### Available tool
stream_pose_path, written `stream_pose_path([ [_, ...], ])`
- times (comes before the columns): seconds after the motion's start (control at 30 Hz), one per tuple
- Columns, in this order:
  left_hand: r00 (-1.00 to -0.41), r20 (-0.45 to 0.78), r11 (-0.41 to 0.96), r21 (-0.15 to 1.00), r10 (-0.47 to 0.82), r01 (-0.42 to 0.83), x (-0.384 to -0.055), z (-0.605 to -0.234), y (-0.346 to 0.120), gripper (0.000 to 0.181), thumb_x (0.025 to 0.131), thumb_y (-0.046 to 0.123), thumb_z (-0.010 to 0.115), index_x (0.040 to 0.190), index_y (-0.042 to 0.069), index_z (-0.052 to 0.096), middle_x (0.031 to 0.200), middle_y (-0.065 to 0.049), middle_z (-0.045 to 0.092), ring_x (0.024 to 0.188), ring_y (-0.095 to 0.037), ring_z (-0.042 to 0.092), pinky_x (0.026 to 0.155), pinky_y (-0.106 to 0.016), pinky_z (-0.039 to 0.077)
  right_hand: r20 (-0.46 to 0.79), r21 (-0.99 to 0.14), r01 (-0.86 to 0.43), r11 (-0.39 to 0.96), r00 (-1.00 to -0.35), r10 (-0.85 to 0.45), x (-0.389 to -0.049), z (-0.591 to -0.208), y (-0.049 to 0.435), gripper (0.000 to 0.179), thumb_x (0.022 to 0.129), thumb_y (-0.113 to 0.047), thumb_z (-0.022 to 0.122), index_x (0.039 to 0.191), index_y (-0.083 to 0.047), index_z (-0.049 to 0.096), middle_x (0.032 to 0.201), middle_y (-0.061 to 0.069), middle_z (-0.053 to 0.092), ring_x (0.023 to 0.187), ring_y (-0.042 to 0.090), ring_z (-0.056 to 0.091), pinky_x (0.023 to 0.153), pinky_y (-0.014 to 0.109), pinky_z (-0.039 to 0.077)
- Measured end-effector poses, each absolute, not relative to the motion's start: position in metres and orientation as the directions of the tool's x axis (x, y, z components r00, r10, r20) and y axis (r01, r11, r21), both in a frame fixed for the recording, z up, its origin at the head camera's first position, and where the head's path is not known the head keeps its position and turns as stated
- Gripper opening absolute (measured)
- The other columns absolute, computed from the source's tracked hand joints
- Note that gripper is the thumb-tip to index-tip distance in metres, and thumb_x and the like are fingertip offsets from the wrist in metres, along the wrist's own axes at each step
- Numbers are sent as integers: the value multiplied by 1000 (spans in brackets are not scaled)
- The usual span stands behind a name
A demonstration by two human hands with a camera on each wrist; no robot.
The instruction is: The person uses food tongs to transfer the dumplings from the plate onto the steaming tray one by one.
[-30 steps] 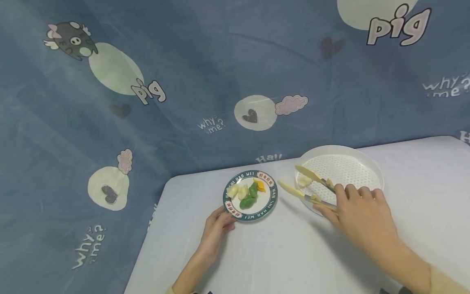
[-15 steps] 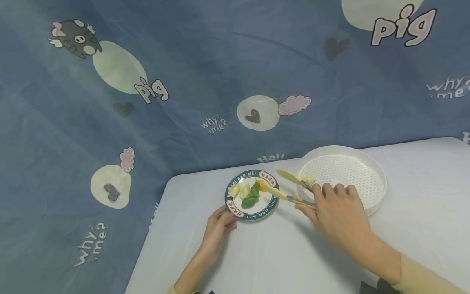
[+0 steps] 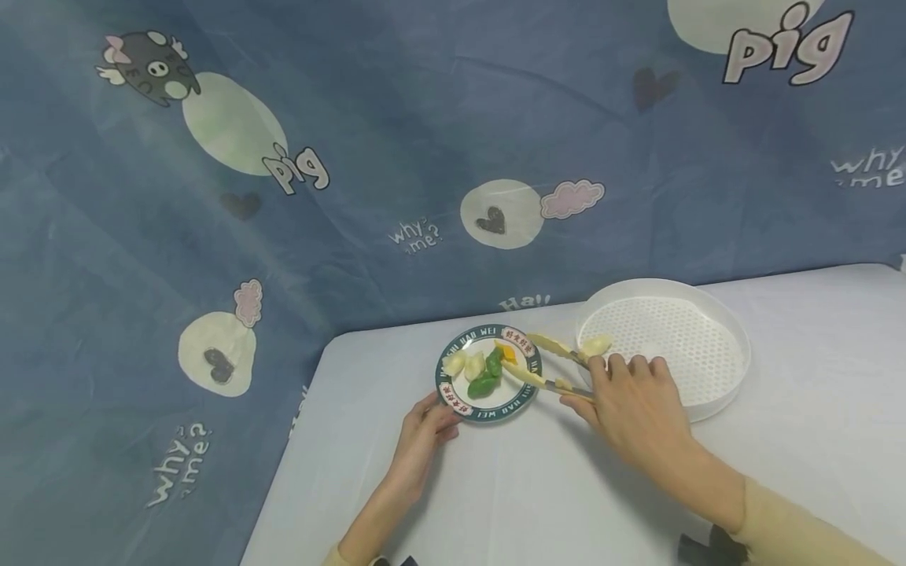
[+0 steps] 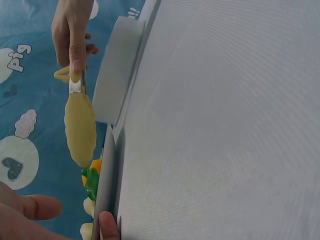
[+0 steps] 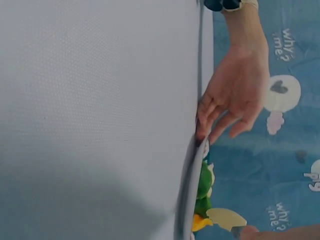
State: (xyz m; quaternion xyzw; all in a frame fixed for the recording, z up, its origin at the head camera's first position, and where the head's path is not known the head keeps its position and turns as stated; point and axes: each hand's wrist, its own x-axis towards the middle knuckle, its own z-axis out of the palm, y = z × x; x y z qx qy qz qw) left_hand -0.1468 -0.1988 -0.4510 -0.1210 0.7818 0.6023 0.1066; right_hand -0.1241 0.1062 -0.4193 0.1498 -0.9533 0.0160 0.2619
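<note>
In the head view, my left hand (image 3: pixel 419 440) holds the near-left rim of a small green-rimmed plate (image 3: pixel 488 415), with fingers on both sides of the edge. On the plate lie pale garlic-like pieces (image 3: pixel 474 366), dark green pieces (image 3: pixel 484 385) and an orange-yellow piece (image 3: pixel 506 352). My right hand (image 3: pixel 637 401) grips metal tongs (image 3: pixel 527 376) with pale yellow, leaf-shaped ends. Their jaws are spread with nothing between them. One tip hangs over the plate beside the orange-yellow piece, the other near its right rim. In the left wrist view, one tong end (image 4: pixel 80 130) points down at the plate.
Right of the plate stands a round white tray (image 3: pixel 736 369) with a perforated base, partly behind my right hand. A pale piece (image 3: pixel 597 344) shows by its left wall. A white cloth (image 3: pixel 510 503) covers the table, and a blue printed curtain (image 3: pixel 396 118) hangs behind.
My right hand has carried the spread tongs leftward from over the white tray to the plate's right side. My left hand stays at the plate's rim.
</note>
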Motion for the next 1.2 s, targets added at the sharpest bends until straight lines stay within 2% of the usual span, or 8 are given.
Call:
stream_pose_path([
  [0.3, -949, -310, 233, 920, -57, -314, -147, -453, -197, 78, 102, 25, 55, 164, -12, 25, 143, -24, 60, 125, -26, 67, 110, -32, 62, 531, 78, -292, 953, -797, -288, -126, -424, 104, 58, 92, -61, 69, 93, -4, 61, 68, 9, 51, 57, 29, 48, 55, 39, 37],
  [0.57, -950, -305, 238, 920, -57, -310, -147, -453, -197, 76, 104, 25, 54, 164, -11, 25, 141, -23, 61, 125, -24, 67, 111, -32, 61, 566, 130, -281, 951, -766, -304, -127, -424, 106, 59, 93, -61, 59, 91, -2, 60, 65, 8, 44, 56, 29, 45, 55, 38, 35],
  [0.67, -950, -306, 241, 919, -63, -312, -147, -453, -197, 76, 104, 26, 55, 164, -11, 25, 139, -22, 63, 123, -23, 68, 110, -32, 62, 577, 123, -283, 951, -760, -300, -127, -423, 107, 62, 98, -63, 51, 90, -2, 59, 65, 8, 44, 57, 30, 46, 56, 39, 36],
  [0.77, -949, -307, 241, 918, -65, -314, -147, -453, -198, 77, 104, 27, 55, 164, -10, 26, 138, -21, 64, 122, -22, 69, 111, -33, 62, 595, 107, -282, 953, -750, -289, -128, -422, 108, 63, 97, -63, 49, 90, -1, 59, 65, 9, 45, 57, 31, 47, 56, 40, 37],
  [1.0, -950, -307, 248, 917, -62, -313, -145, -453, -198, 76, 105, 26, 53, 164, -11, 24, 139, -22, 61, 123, -24, 67, 113, -35, 60, 533, 101, -272, 957, -797, -283, -128, -421, 105, 59, 91, -59, 73, 94, -2, 62, 67, 9, 48, 59, 31, 48, 58, 41, 39],
  [1.2, -951, -301, 245, 919, -65, -308, -145, -453, -197, 76, 105, 26, 54, 164, -12, 24, 138, -22, 62, 124, -26, 67, 112, -35, 61, 510, 109, -258, 960, -815, -277, -130, -421, 97, 58, 91, -60, 76, 93, -4, 62, 70, 9, 52, 63, 30, 51, 65, 43, 40],
])
